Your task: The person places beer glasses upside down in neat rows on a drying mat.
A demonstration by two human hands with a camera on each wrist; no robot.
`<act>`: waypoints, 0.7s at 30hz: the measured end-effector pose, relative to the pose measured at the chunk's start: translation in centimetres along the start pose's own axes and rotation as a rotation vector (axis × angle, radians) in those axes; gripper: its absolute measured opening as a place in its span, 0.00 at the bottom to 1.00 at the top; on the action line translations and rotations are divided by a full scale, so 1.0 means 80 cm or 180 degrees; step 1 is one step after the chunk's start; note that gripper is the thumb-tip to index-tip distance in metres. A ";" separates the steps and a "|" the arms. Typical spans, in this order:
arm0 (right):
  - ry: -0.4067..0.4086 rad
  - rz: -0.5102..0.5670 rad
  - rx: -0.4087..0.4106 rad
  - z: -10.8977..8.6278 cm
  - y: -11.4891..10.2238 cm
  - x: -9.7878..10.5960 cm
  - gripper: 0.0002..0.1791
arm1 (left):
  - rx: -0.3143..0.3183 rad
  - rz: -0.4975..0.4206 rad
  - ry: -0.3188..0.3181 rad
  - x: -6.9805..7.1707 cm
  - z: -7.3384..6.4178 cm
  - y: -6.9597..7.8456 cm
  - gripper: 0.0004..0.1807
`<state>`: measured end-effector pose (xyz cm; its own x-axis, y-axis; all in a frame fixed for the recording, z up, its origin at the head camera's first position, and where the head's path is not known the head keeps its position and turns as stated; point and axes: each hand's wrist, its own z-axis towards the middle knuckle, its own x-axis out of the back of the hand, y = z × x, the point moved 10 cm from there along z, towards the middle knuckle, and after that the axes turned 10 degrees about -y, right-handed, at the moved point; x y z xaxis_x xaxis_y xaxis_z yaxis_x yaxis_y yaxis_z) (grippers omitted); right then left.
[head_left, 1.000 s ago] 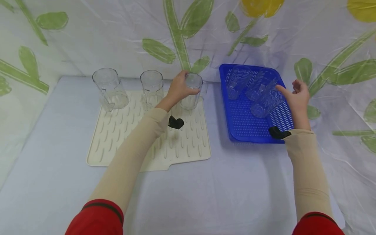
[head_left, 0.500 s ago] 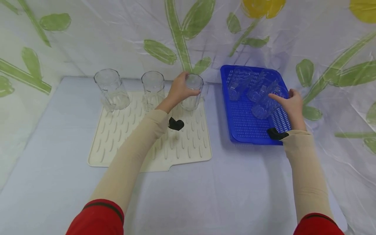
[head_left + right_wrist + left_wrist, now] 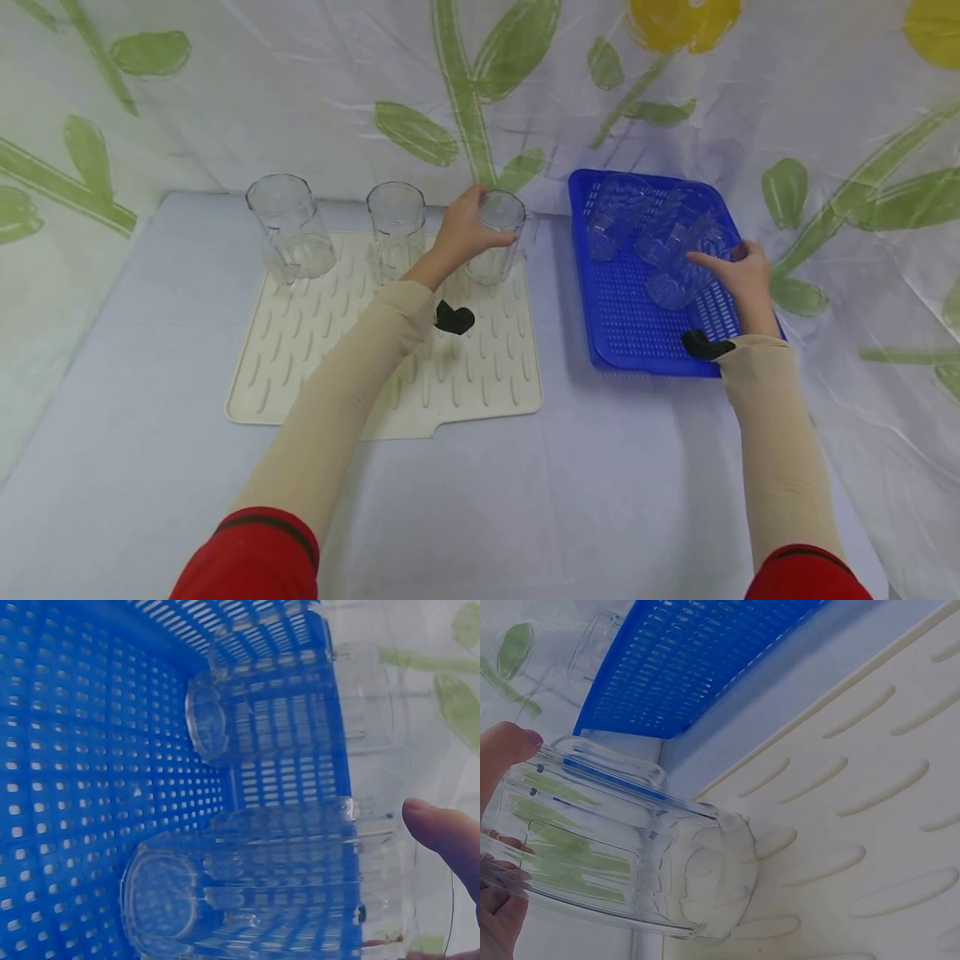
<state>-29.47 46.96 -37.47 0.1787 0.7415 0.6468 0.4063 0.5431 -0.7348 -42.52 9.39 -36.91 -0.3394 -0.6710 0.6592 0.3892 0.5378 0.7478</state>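
Note:
My left hand (image 3: 467, 227) grips a clear glass mug (image 3: 630, 847) near its rim, thumb on one side and fingers on the other. That mug stands upright at the back right of a cream drying mat (image 3: 480, 367), its handle turned toward the basket. Two more glass mugs, one in the middle (image 3: 396, 225) and one at the left (image 3: 292, 225), stand along the mat's back edge. Over the blue basket (image 3: 622, 333), my right hand (image 3: 746, 279) holds the upper end of a tilted glass mug (image 3: 285, 892) between thumb and fingers. Other glass mugs (image 3: 617, 217) lean behind it.
The mat and basket rest on a table with a pale cloth (image 3: 600, 483). Behind them hangs a white sheet (image 3: 315, 100) painted with green leaves and yellow flowers. The basket's perforated walls (image 3: 75, 780) surround the leaning mugs.
My right hand has moved left and down onto the nearest mug in the basket, its thumb and fingers coming around the rim. My left hand stays on its mug.

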 end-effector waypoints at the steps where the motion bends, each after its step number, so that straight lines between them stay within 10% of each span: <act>1: 0.0007 0.0037 -0.0016 0.000 0.002 0.000 0.57 | -0.0002 0.0003 -0.0005 0.000 0.000 0.001 0.44; 21: 0.0109 0.0196 -0.0093 -0.002 0.006 0.004 0.57 | -0.0013 -0.0030 0.0004 0.000 -0.003 0.004 0.44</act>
<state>-29.05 47.38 -37.57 0.2345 0.7590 0.6074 0.4195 0.4846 -0.7675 -42.20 9.48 -36.70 -0.3420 -0.6766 0.6521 0.3895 0.5295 0.7536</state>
